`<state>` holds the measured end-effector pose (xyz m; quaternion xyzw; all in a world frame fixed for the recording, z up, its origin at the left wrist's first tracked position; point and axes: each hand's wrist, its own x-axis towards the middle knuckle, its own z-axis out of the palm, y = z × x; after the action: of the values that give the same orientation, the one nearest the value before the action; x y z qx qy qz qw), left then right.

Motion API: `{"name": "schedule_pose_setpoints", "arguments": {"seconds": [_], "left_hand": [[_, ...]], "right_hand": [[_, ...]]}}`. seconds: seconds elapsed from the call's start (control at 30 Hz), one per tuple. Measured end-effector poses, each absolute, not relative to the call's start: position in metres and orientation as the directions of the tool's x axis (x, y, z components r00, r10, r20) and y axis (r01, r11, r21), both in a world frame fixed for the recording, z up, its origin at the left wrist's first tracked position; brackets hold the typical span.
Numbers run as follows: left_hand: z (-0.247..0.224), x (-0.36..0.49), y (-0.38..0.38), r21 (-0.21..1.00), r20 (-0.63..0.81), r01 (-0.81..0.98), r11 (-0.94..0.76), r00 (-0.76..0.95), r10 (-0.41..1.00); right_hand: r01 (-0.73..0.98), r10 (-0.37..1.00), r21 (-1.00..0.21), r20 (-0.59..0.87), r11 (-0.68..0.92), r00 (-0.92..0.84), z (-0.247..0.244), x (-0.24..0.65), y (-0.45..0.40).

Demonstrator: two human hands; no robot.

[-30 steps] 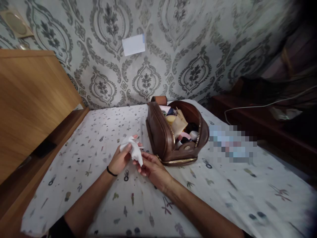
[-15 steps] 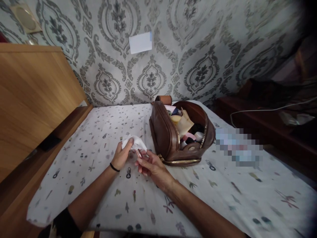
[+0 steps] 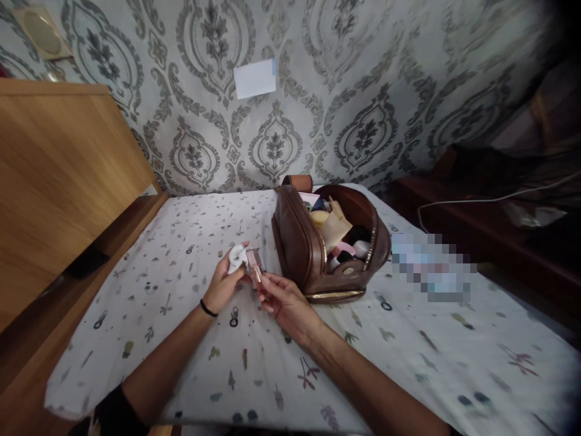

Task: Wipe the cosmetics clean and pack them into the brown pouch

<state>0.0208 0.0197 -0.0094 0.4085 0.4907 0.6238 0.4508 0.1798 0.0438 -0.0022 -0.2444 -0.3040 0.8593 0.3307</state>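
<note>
My left hand (image 3: 219, 289) is closed around a bunched white wipe or cloth (image 3: 236, 257), above the patterned sheet. In my right hand (image 3: 290, 307), fingertips pinch a small pinkish, shiny lip gloss tube (image 3: 255, 264). Its upper end lies against or right beside the white cloth; exact contact is hard to make out. Just right of both hands stands a brown leather bag (image 3: 295, 239), its zipped top open. Inside it are a beige pouch (image 3: 336, 224), a pink item (image 3: 344, 249) and a white round item (image 3: 362, 249), among others partly hidden.
A white sheet (image 3: 190, 369) with small printed motifs covers the surface. To the left rises a wooden panel (image 3: 68, 169); behind is a patterned wall (image 3: 272, 145). A pixelated item (image 3: 431, 266) lies right of the bag, and a white cable (image 3: 494, 198) runs beyond.
The gloss tube has come out from the white cloth and now shows more fully, tilted upward. The cloth is more bunched in my left hand. The view has shifted slightly.
</note>
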Motion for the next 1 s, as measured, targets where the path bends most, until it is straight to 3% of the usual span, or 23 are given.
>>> {"name": "schedule_pose_setpoints", "arguments": {"seconds": [0.13, 0.27, 0.37, 0.6, 0.87, 1.0], "left_hand": [[-0.002, 0.027, 0.017, 0.935, 0.063, -0.342, -0.089, -0.087, 0.994], [0.008, 0.029, 0.019, 0.868, -0.017, -0.496, -0.022, -0.076, 0.997], [0.007, 0.025, 0.023, 0.892, -0.015, -0.45, -0.036, -0.11, 0.994], [-0.003, 0.019, 0.027, 0.969, -0.124, -0.248, 0.019, -0.416, 0.901], [0.002, 0.025, 0.021, 0.889, -0.03, -0.456, -0.038, -0.141, 0.99], [-0.002, 0.021, 0.02, 0.902, 0.022, -0.429, -0.034, -0.034, 0.999]], "right_hand": [[-0.442, 0.721, -0.664, -0.216, -0.603, -0.658, -0.004, 0.181, 0.045], [-0.448, 0.715, -0.655, -0.207, -0.609, -0.668, -0.005, 0.181, 0.046], [-0.448, 0.702, -0.64, -0.206, -0.624, -0.682, -0.004, 0.181, 0.045], [-0.465, 0.716, -0.645, -0.188, -0.606, -0.672, 0.001, 0.182, 0.045], [-0.455, 0.731, -0.665, -0.207, -0.593, -0.65, -0.005, 0.178, 0.046], [-0.486, 0.739, -0.64, -0.198, -0.595, -0.644, -0.006, 0.178, 0.046]]}}
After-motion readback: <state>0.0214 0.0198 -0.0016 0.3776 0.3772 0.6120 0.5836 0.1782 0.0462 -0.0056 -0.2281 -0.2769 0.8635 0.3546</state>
